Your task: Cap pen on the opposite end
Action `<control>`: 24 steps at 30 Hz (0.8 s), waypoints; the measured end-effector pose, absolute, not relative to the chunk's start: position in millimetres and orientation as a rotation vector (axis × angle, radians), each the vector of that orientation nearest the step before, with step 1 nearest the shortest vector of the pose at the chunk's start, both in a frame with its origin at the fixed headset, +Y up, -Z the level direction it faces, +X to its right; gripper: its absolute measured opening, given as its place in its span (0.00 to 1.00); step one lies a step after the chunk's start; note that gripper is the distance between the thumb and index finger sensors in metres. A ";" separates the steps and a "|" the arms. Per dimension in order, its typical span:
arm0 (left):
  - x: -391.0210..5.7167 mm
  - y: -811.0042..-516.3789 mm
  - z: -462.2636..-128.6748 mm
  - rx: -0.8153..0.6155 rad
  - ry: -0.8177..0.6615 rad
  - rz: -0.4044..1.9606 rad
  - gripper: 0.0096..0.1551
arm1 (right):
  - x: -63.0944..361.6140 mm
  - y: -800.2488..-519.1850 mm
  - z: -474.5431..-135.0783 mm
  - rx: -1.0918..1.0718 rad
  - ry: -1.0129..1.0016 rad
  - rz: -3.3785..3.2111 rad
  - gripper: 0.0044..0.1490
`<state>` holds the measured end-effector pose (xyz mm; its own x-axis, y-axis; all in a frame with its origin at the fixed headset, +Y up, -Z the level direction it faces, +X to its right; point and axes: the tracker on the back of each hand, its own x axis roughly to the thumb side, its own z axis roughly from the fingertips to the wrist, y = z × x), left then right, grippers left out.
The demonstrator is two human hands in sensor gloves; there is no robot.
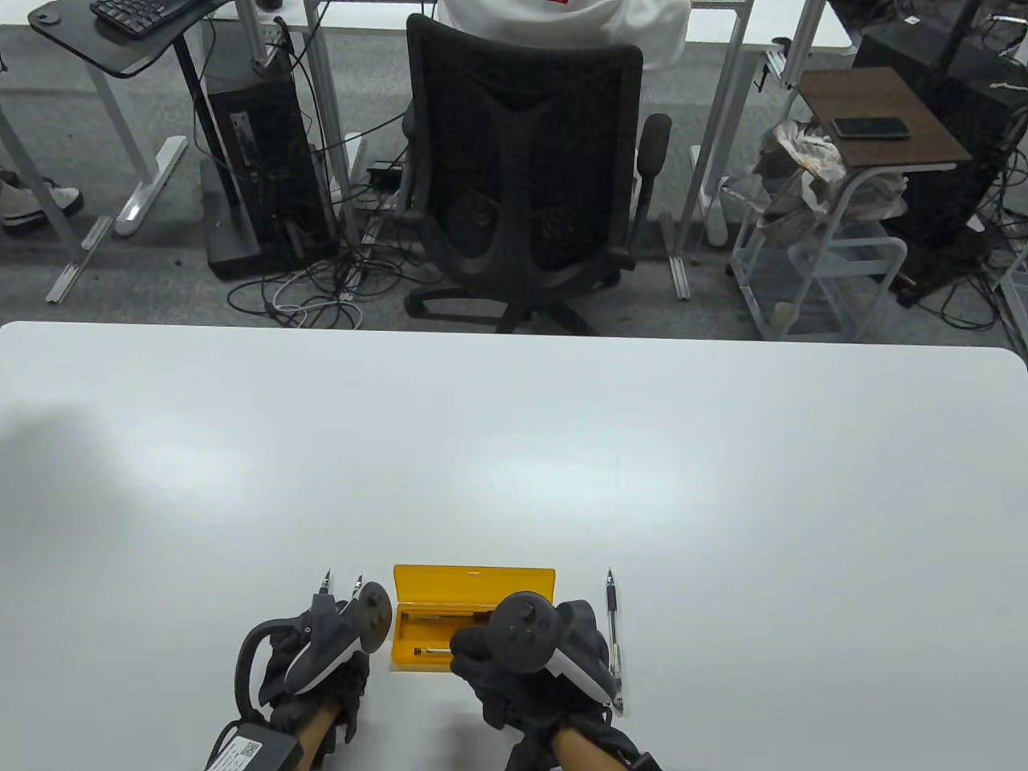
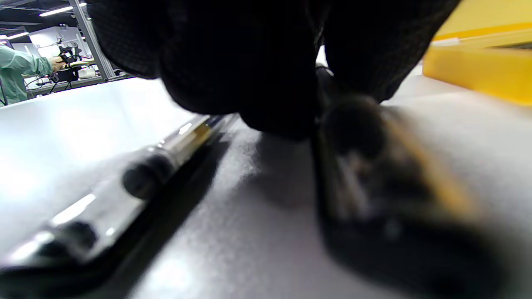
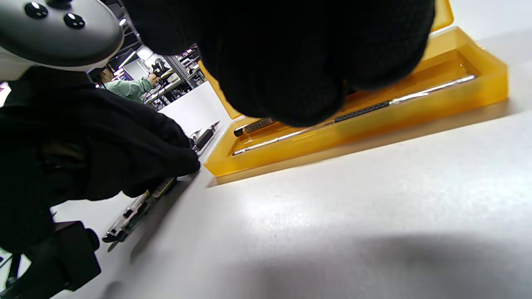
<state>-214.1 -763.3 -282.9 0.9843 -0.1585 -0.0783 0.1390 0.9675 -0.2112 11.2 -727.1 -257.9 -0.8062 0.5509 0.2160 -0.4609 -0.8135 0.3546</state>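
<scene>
An open yellow pen case (image 1: 474, 582) lies near the table's front edge, with two pens in its tray (image 1: 434, 650). My right hand (image 1: 474, 646) hovers over the tray's right part; its fingers (image 3: 291, 66) cover part of the pens (image 3: 407, 97), and contact is hidden. My left hand (image 1: 337, 622) rests on two pens (image 1: 326, 582) lying left of the case, fingers pressing down on them (image 2: 266, 83). One pen (image 2: 124, 195) runs under the fingers, the other (image 2: 374, 178) is blurred. A further pen (image 1: 613, 642) lies right of my right hand.
The white table (image 1: 514, 450) stretches far ahead of the hands. Beyond its far edge stand a black office chair (image 1: 522, 177) and desks. The case's lid (image 1: 474, 586) stands open toward the far side.
</scene>
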 end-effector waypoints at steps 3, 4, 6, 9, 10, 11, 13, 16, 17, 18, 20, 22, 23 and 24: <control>-216.5 -763.9 -282.1 -0.193 0.101 -0.130 0.34 | 11.4 -726.9 -257.5 0.416 0.390 2.533 0.32; -216.6 -763.9 -282.0 -0.196 0.099 -0.132 0.34 | 11.5 -726.8 -257.5 0.414 0.390 2.533 0.32; -216.1 -763.9 -281.8 -0.195 0.095 -0.137 0.34 | 11.4 -726.9 -257.6 0.412 0.391 2.530 0.32; -215.5 -763.6 -281.8 -0.202 0.087 -0.150 0.35 | 11.2 -727.1 -257.5 0.411 0.395 2.536 0.32; -215.4 -763.6 -281.8 -0.203 0.086 -0.151 0.35 | 11.2 -727.2 -257.4 0.410 0.397 2.536 0.32; -215.5 -763.5 -281.8 -0.203 0.085 -0.151 0.35 | 11.3 -727.1 -257.4 0.409 0.398 2.536 0.32; -216.1 -763.7 -282.0 -0.208 0.084 -0.143 0.35 | 11.4 -727.1 -257.5 0.407 0.400 2.535 0.32; -217.6 -763.4 -282.1 -0.214 0.091 -0.124 0.35 | 11.3 -727.2 -257.7 0.406 0.401 2.536 0.32; -217.9 -763.3 -282.0 -0.215 0.090 -0.121 0.35 | 11.5 -727.2 -257.7 0.405 0.402 2.538 0.32; -218.0 -763.4 -282.0 -0.215 0.090 -0.118 0.35 | 11.6 -727.2 -257.8 0.403 0.403 2.539 0.32; -217.9 -762.6 -282.2 -0.221 0.087 -0.114 0.35 | 11.9 -727.2 -258.0 0.399 0.406 2.539 0.32; -217.8 -759.3 -282.1 -0.225 0.087 -0.102 0.36 | 12.2 -727.2 -258.1 0.396 0.408 2.540 0.32; -218.3 -755.1 -282.1 -0.216 0.089 -0.093 0.36 | 12.6 -727.0 -258.2 0.395 0.408 2.542 0.32; -218.7 -751.5 -282.0 -0.202 0.091 -0.083 0.36 | 12.8 -726.9 -258.3 0.394 0.407 2.543 0.32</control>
